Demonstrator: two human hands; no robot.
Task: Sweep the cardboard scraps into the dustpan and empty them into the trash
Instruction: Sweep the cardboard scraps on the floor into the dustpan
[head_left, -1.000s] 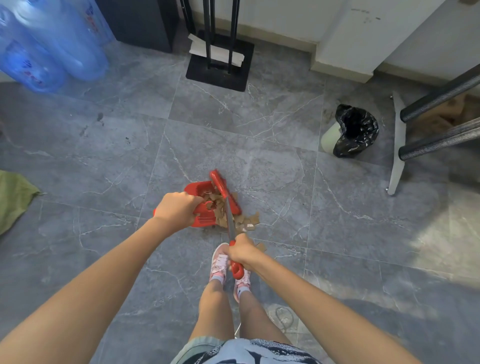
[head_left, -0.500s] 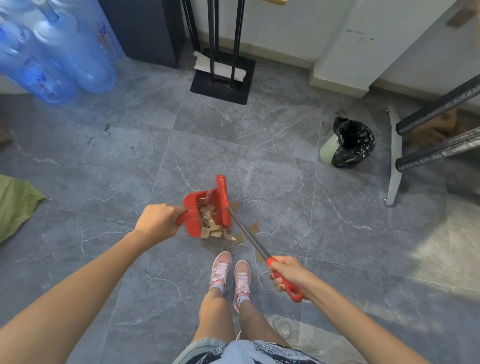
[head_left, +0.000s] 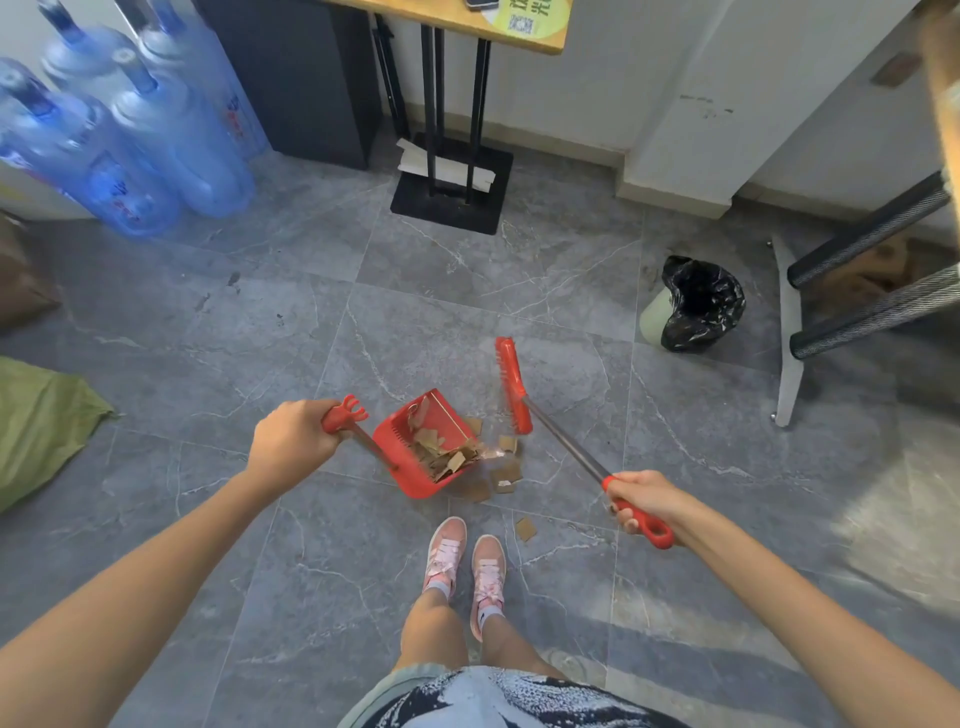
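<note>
Two red tools sit mid-frame, one in each of your hands. Your left hand (head_left: 293, 436), left of centre, is clenched round the red top of the dustpan's handle. The dustpan (head_left: 402, 470) rests on the grey floor (head_left: 260, 338) just right of and below that grip. It is tilted, with its open edge turned toward the lower right, and a heap of cardboard scraps (head_left: 439, 452) lies inside it. Several loose scraps (head_left: 506, 474) lie on the floor at or just beside that open edge. One single scrap (head_left: 525, 529) lies apart, near your right shoe (head_left: 487, 571).

Your right hand (head_left: 641, 501), right of centre, grasps the red end of the broom's handle with its fingers curled round it. From that grip the metal shaft runs up and left to the broom head (head_left: 513, 387), just right of the dustpan and above the loose scraps. You cannot tell whether its bristles touch the floor. The trash bin (head_left: 696, 306), lined with a black bag, stands in the upper right, well apart from both tools.
</note>
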